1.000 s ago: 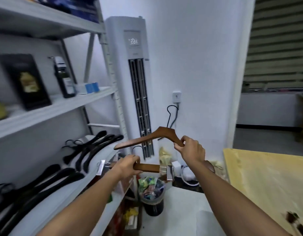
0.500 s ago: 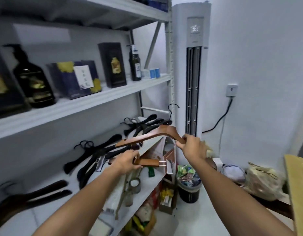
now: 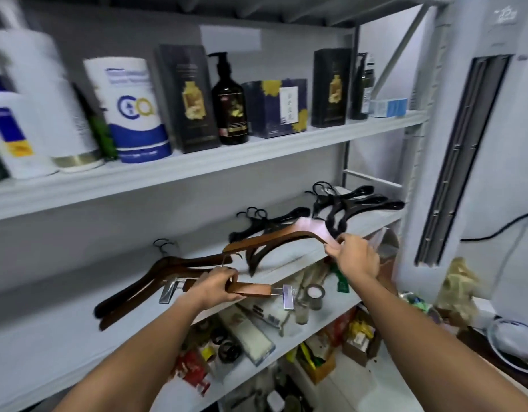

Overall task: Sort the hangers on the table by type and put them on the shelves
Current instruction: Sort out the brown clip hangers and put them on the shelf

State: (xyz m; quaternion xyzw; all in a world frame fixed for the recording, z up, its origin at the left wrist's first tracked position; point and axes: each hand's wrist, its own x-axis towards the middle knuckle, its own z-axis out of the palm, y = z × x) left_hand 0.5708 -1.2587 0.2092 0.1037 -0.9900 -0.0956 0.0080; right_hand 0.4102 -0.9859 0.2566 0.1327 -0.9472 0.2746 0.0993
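Observation:
I hold a brown wooden hanger (image 3: 265,240) with a clip bar over the middle shelf (image 3: 78,337). My left hand (image 3: 216,288) grips its lower bar between two metal clips. My right hand (image 3: 356,257) pinches the hanger's right arm. On the shelf to the left lie two brown wooden hangers (image 3: 144,285). Further right on the same shelf lie two groups of black hangers, one (image 3: 268,223) behind the held hanger and one (image 3: 354,202) at the shelf's right end.
The upper shelf (image 3: 197,166) carries bottles, boxes and a white canister. The lower shelf (image 3: 325,319) holds tape rolls, jars and clutter. A white standing air conditioner (image 3: 476,144) is at the right, with bags and boxes on the floor beneath.
My view has swung left and closer to the shelves. Both hands have carried the wooden hanger over the middle shelf, near the brown hangers lying there.

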